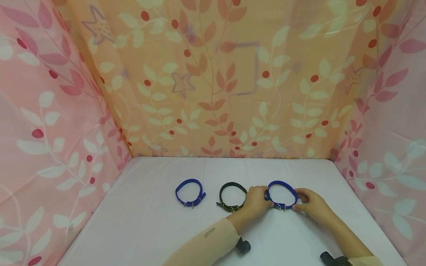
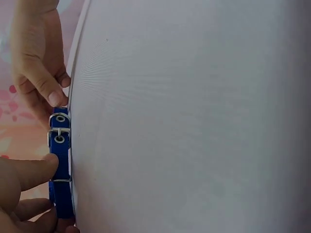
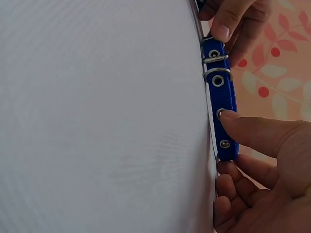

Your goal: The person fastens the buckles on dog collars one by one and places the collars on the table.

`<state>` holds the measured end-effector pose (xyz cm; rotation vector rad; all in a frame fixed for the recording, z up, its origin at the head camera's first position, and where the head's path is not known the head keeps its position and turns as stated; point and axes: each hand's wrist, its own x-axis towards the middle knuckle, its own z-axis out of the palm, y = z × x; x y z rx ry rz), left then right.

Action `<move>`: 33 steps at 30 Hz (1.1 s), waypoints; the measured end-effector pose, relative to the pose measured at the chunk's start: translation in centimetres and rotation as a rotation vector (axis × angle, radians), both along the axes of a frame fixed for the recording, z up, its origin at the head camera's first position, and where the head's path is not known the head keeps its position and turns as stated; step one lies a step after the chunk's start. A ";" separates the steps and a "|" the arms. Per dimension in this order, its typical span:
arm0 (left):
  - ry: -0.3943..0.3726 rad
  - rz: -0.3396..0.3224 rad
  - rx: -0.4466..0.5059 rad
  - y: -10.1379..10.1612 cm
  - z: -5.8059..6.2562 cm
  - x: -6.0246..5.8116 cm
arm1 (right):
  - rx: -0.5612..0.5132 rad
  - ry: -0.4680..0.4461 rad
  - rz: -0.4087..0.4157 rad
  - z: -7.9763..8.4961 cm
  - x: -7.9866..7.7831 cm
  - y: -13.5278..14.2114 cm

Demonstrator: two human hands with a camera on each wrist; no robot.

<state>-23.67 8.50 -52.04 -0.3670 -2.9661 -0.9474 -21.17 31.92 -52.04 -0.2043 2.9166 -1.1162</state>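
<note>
A blue buckled collar (image 1: 283,183) forms a ring on the white table at the right, between both hands. My left hand (image 1: 255,201) grips its left side near the buckle. At the opposite side, my right hand (image 1: 313,205) pinches the band, its thumb over the eyelets in the right wrist view. Close up, the collar (image 2: 60,160) shows a metal buckle, a D-ring and eyelets. A dark green or black collar (image 1: 233,183) lies just left of my left hand, which partly covers its right edge. Farther left lies another blue collar (image 1: 191,180), fastened in a ring.
A white-covered table (image 1: 133,218) carries the three collars. Leaf-patterned curtains enclose it: an orange one (image 1: 213,81) behind and pink ones (image 1: 50,111) at the sides. Dark wrist-camera mounts (image 1: 244,246) show beneath the forearms.
</note>
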 end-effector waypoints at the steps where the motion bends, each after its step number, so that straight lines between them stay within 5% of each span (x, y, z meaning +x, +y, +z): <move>1: 0.002 0.002 -0.016 0.1 0.0 0.1 | 0.000 0.000 0.005 0.0 0.0 0.1; 10: 0.061 0.003 -0.240 0.6 1.1 0.6 | 0.023 -0.027 -0.041 0.2 -0.4 0.0; 18: 0.099 -0.079 -0.290 -0.3 1.5 1.8 | 0.031 -0.023 -0.116 0.4 0.4 -0.5; 26: 0.174 -0.254 -0.256 -2.0 3.4 4.2 | 0.001 0.002 -0.178 1.2 1.4 -0.9; 33: 0.116 -0.287 -0.169 -4.7 4.5 5.7 | -0.016 0.084 -0.164 1.4 2.6 -2.2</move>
